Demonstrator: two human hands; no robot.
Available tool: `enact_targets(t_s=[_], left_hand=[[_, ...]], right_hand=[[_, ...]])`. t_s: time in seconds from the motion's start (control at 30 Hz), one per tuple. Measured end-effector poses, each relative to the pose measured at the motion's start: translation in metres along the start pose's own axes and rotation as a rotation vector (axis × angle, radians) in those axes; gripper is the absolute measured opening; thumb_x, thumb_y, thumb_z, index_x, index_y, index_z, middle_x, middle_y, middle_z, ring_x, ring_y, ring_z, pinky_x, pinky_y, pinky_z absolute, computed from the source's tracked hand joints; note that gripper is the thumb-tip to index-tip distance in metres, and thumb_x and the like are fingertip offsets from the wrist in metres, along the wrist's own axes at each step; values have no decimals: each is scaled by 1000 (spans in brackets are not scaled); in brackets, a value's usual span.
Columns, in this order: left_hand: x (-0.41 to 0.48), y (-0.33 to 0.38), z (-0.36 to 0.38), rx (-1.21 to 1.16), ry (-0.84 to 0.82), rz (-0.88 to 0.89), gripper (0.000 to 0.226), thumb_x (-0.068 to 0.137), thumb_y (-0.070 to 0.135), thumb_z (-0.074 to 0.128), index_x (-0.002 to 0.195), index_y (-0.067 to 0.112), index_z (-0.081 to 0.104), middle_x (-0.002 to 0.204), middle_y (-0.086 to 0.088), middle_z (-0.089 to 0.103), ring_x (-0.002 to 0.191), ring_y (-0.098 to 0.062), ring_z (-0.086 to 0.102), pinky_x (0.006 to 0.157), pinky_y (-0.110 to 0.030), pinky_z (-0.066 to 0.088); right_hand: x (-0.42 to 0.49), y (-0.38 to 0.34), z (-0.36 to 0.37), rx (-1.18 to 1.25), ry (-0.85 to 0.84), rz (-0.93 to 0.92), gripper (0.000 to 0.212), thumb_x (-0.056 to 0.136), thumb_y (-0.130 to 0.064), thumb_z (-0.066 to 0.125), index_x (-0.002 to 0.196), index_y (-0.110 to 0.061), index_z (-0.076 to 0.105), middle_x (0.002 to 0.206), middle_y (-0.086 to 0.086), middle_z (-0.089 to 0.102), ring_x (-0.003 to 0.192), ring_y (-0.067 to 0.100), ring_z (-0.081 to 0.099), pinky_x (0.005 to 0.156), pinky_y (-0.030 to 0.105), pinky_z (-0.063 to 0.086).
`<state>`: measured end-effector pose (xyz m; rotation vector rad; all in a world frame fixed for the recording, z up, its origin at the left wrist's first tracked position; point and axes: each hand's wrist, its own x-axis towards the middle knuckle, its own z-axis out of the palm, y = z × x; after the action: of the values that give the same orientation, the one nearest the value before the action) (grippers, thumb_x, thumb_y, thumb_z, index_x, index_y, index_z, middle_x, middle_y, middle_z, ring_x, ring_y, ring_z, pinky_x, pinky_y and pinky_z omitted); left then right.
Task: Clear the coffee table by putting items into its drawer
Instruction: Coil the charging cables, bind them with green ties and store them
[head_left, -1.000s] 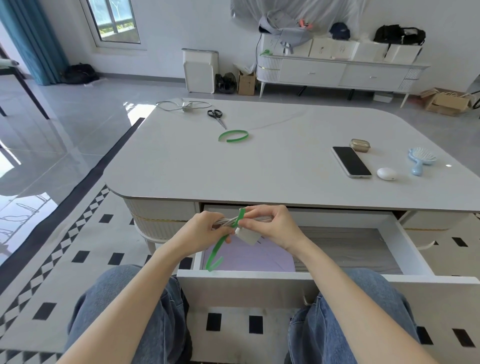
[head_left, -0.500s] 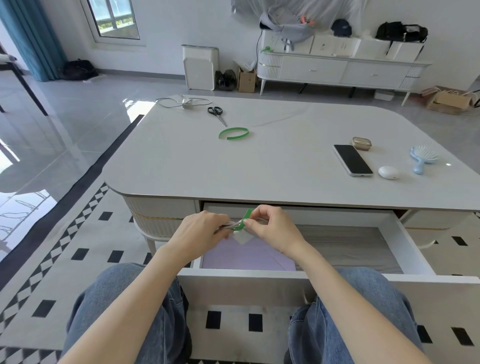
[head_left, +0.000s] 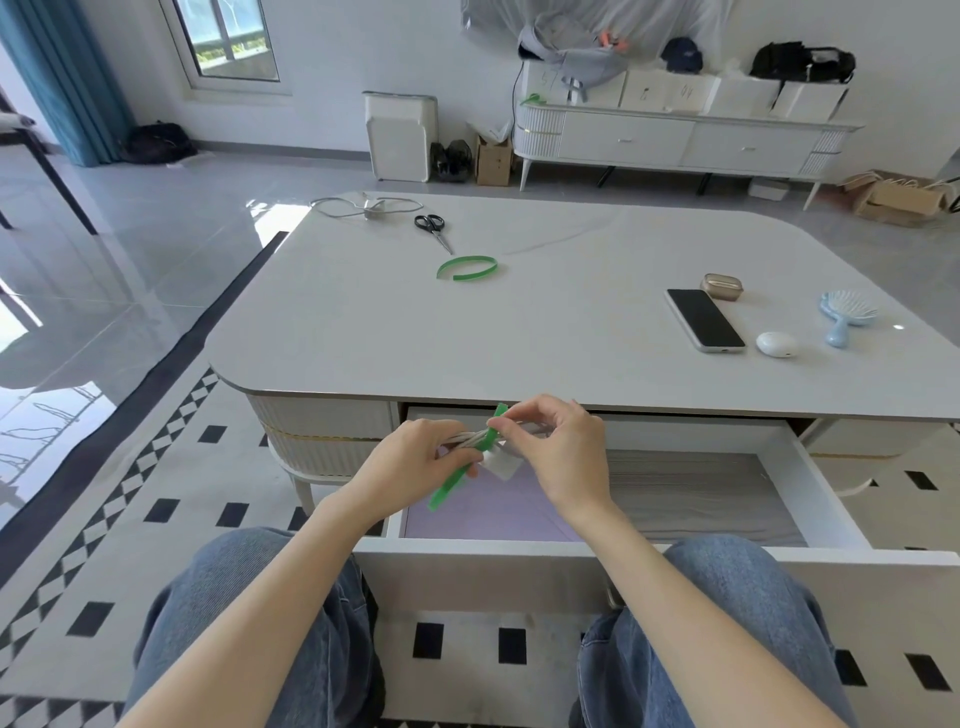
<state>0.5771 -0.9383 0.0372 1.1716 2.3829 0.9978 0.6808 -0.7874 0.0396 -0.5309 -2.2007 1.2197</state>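
One coiled grey cable is gripped by the left hand, its green fastening strap pinched by the right hand. Snug tension should be kept while wrapping.

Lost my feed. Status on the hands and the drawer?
Left hand grips coiled grey cable bundle. Right hand pinches green strap across it. Below, white drawer open, path clear.

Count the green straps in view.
2. One green strap lies curled on the coffee table; the second strap is gripped by left hand and right hand, around a cable bundle. Others may be hidden.
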Motion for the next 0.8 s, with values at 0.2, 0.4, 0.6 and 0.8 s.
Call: enact_targets(t_s=[0.2, 0.4, 0.6, 0.8], left_hand=[[0, -1, -3, -47, 51, -15, 23, 92, 34, 60, 71, 27, 67, 60, 17, 61, 51, -7, 44, 55, -23, 36], [-3, -5, -9, 119, 80, 8, 24, 93, 39, 57, 75, 26, 64, 61, 5, 57, 51, -10, 44, 49, -20, 32], [-3, -3, -7, 89, 86, 44, 24, 93, 36, 58, 73, 24, 62, 58, 5, 52, 50, -11, 42, 49, -19, 29], [-3, 11, -6, -143, 33, 46, 18, 94, 26, 60, 77, 19, 63, 67, 15, 67, 54, -4, 53, 57, -23, 45]], right_hand=[[1, 8, 1, -245, -83, -191, 18, 89, -38, 66, 104, -33, 74, 113, -18, 69, 118, 3, 55, 118, 38, 15], [1, 11, -6, -490, -317, -308, 42, 96, -37, 54, 138, -36, 49, 142, -18, 49, 138, 10, 38, 120, 43, 8], [-2, 17, -1, -662, -286, -360, 57, 91, -54, 50, 141, -27, 46, 142, -12, 50, 136, 20, 41, 115, 56, 14], [-5, 23, 9, -871, -170, -450, 82, 60, -60, 79, 125, -22, 44, 125, -5, 56, 122, 29, 53, 104, 69, 25]])
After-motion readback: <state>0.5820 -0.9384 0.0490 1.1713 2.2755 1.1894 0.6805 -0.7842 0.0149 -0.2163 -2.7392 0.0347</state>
